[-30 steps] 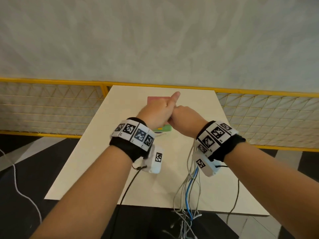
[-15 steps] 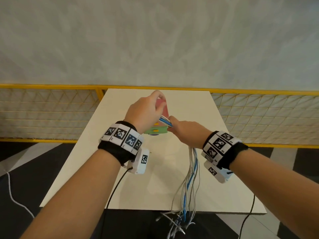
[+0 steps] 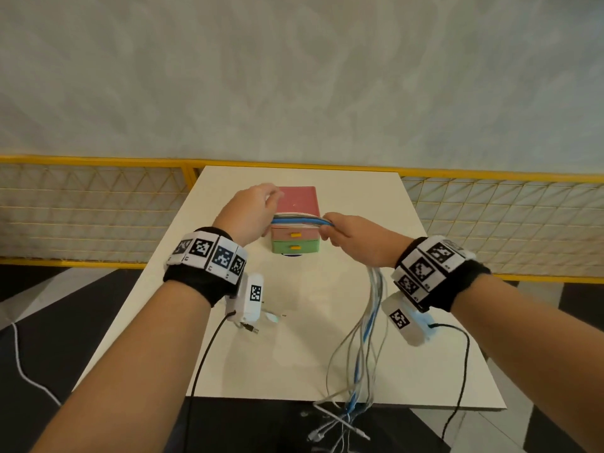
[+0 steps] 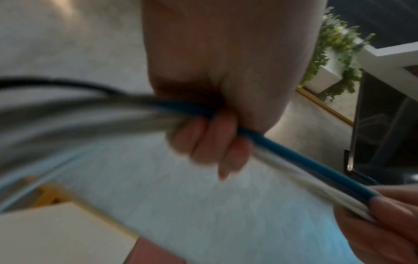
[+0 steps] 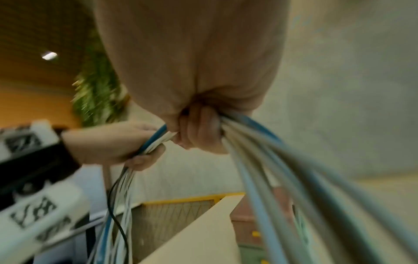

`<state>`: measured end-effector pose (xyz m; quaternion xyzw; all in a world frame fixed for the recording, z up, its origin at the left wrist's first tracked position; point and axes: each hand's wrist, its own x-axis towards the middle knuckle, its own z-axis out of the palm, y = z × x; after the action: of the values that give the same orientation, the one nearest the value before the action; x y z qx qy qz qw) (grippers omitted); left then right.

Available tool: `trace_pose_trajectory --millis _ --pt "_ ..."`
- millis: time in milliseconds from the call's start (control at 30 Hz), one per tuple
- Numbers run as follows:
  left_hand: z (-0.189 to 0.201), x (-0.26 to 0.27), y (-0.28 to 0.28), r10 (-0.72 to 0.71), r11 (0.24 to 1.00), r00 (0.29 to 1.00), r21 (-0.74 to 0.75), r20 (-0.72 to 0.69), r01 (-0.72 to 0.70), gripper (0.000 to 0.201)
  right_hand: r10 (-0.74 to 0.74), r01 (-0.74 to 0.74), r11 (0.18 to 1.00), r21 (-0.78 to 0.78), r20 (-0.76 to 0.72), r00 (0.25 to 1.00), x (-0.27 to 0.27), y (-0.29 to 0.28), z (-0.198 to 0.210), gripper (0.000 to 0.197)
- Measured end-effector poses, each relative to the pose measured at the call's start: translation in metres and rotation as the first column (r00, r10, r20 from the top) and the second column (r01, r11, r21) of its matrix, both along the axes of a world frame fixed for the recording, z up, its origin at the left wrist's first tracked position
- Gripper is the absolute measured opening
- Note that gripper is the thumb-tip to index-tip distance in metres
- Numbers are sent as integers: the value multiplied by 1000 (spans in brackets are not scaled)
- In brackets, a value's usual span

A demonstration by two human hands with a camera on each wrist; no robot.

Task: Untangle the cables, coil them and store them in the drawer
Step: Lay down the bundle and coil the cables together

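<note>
A bundle of white, grey and blue cables (image 3: pixel 299 220) is stretched level between my two hands above the table. My left hand (image 3: pixel 253 215) grips one part of the bundle, fingers (image 4: pixel 210 142) curled round the cables (image 4: pixel 294 157). My right hand (image 3: pixel 346 237) grips it a short way to the right; its fingers (image 5: pixel 199 132) wrap the cables (image 5: pixel 260 169). From the right hand the loose cables (image 3: pixel 367 341) hang down over the table's front edge. A small drawer unit (image 3: pixel 295 223) with pink top, pink and green drawers stands behind the hands, both drawers closed.
The cream table (image 3: pixel 294 361) stands against a yellow mesh fence (image 3: pixel 490 223) and a pale wall. Cable ends (image 3: pixel 336 423) dangle over the dark floor below the front edge. A white cord (image 3: pixel 23 364) lies on the floor at left. Black sensor leads hang from both wrists.
My hands were pressed together in front of the drawer unit. They have drawn apart sideways, and a short length of the bundle now shows stretched between them.
</note>
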<state>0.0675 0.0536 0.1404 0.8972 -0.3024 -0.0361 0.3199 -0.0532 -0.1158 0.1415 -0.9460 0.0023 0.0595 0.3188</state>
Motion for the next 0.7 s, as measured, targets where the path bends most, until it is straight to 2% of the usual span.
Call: trace_pose_trajectory --millis 33,67,100,133,200,267,300,367,433,500,533,600,700 --pt "3 -3 -2 -17 996 999 87 34 14 37 35 -30 989 -147 34 999 2 2 2 24" --pt "6 -8 -6 -30 994 997 104 76 22 41 69 -53 970 -235 57 996 3 6 7 26" --pt "10 -16 -12 -53 997 993 55 104 47 47 101 -75 953 -293 75 992 5 10 10 27" --pt "14 -24 -19 -87 995 994 -44 70 90 52 145 -105 928 -357 87 986 8 16 16 27" --pt "20 -38 -33 -172 963 978 -231 -120 141 59 210 -155 897 -413 90 974 12 27 26 27" --pt "22 -41 -40 -196 953 956 -274 -217 133 64 234 -191 914 -358 81 969 16 27 33 26" --pt "21 -39 -39 -197 956 958 -255 -206 142 66 215 -183 950 -255 103 971 18 25 36 24" --pt "19 -34 -36 -206 965 972 -187 -112 183 65 169 -157 984 -82 174 970 20 18 38 17" --pt "17 -32 -35 -237 965 971 -120 -11 234 60 127 -132 991 16 189 974 22 8 39 7" --pt "14 -29 -35 -265 961 964 -74 33 266 66 104 -114 992 47 184 977 24 5 40 16" --pt "14 -27 -34 -273 960 961 -55 33 275 71 103 -113 992 48 179 978 25 2 41 14" --pt "15 -25 -33 -293 956 956 -18 9 293 76 148 -153 988 18 144 978 26 -2 44 7" --pt "20 -25 -30 -325 946 944 -14 -52 324 73 225 -229 973 24 114 968 25 -4 49 14"
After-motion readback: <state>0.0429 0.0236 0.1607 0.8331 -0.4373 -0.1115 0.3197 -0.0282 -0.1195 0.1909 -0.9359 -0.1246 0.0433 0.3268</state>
